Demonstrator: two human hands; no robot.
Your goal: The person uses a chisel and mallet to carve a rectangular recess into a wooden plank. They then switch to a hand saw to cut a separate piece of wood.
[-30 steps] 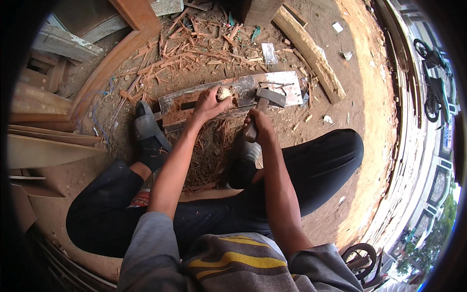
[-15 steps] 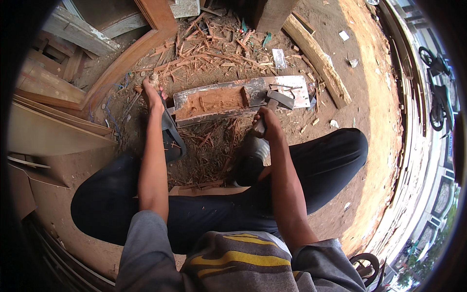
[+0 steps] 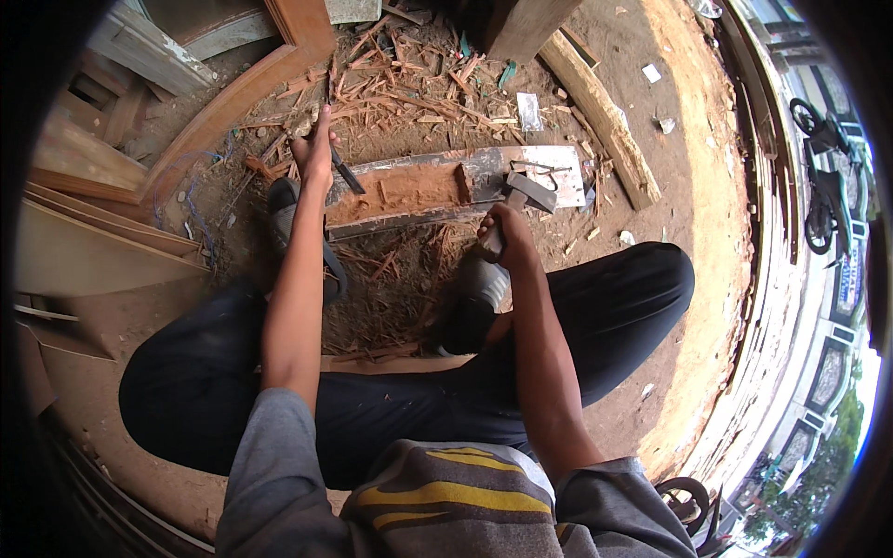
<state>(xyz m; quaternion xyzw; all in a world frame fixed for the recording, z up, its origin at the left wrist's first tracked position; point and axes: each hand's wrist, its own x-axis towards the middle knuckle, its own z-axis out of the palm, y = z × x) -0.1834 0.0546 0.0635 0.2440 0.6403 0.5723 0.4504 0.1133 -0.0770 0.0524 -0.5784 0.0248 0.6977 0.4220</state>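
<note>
Weathered wooden beam [image 3: 488, 167]: long recess [image 3: 414, 191] already hollowed, rough-bottomed, apparently unfinished. Left grip [image 3: 315, 153]: curled round dark-bladed chisel [image 3: 349, 177]. Right grip [image 3: 509, 234]: curled round wooden-handled hammer [image 3: 532, 192].

I had the bare left hand [image 3: 314, 149] reaching farther out, wrist nearly straight, fingers curled in a grip. Bare right hand [image 3: 510, 234] sat nearer the body, fingers wrapped in a fist. Bare left forearm [image 3: 298, 279] ran nearly straight ahead; bare right forearm [image 3: 544, 353] slanted inward.
</note>
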